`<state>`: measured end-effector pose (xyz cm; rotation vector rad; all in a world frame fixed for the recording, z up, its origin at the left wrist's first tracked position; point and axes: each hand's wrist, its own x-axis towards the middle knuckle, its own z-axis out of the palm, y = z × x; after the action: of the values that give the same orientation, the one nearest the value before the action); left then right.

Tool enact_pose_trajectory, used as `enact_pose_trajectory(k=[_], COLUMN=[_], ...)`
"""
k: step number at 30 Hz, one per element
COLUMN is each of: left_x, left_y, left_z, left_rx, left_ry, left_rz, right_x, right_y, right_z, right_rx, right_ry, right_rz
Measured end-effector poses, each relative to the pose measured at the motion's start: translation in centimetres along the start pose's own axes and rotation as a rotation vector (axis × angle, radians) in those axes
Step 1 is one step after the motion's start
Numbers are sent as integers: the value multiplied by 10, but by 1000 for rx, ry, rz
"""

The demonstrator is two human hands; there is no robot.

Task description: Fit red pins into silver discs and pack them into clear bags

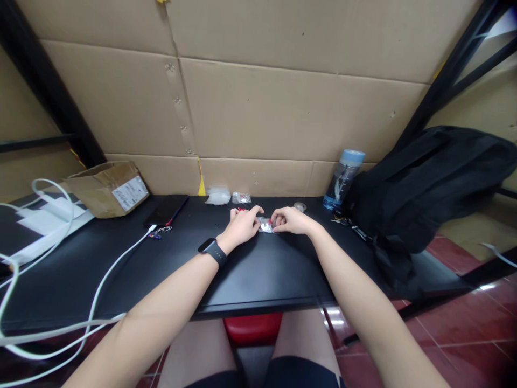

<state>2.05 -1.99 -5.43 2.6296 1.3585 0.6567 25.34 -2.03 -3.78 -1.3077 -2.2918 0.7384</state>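
A small clear plastic bag (pixel 265 227) with white and red bits in it lies on the black table between my two hands. My left hand (pixel 241 226), with a dark watch on its wrist, has its thumb and fingers curled at the bag's left edge; its index finger sticks out above. The curled fingers of my right hand (pixel 291 220) close at the bag's right side, next to a red bit. Something red (pixel 241 209) shows just behind my left hand, its kind unclear. A small round clear item (pixel 300 206) sits behind my right hand.
Against the cardboard wall lie a whitish plastic pouch (pixel 218 195) and another small packet (pixel 241 198). On the left are an open cardboard box (pixel 109 188), a dark phone (pixel 166 210) and white cables (pixel 105 275). A water bottle (pixel 342 180) and black backpack (pixel 432 183) stand right.
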Motion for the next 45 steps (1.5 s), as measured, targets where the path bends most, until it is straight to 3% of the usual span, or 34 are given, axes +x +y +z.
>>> enact_pose_trajectory(k=[5,9,14,17,21,26,30,34,38,41,45], left_x=[0,1,2,-2,-3,-1,0,0,0,0,0], left_y=[-1,-3,-33,-60,-79,-75,-73,-76,-77,-77,-76], left_z=[-1,-17,-55,-68,-65,-51,-43,-41,-45,-46,-44], left_rx=[-31,16,99,112,85,34,43,76,116,142,156], left_ry=[-36,-22,263,319,267,148,75,34,-13,-39,-57], left_rz=[24,57,-253,-379,-389,-210,-132,-116,-139,-151,-154], right_x=[1,-1,-2,6,30,66,76,61,31,10,-1], right_y=[-5,-12,-8,-1,6,12,15,27,51,67,81], right_z=[3,-1,6,15,23,28,27,1,-29,-35,-35], right_rx=[-117,-223,-288,-379,-515,-522,-468,-466,-490,-460,-394], right_ry=[87,101,9,56,120,99,106,170,277,322,336], right_rz=[-41,-176,-161,-90,47,109,101,97,240,297,271])
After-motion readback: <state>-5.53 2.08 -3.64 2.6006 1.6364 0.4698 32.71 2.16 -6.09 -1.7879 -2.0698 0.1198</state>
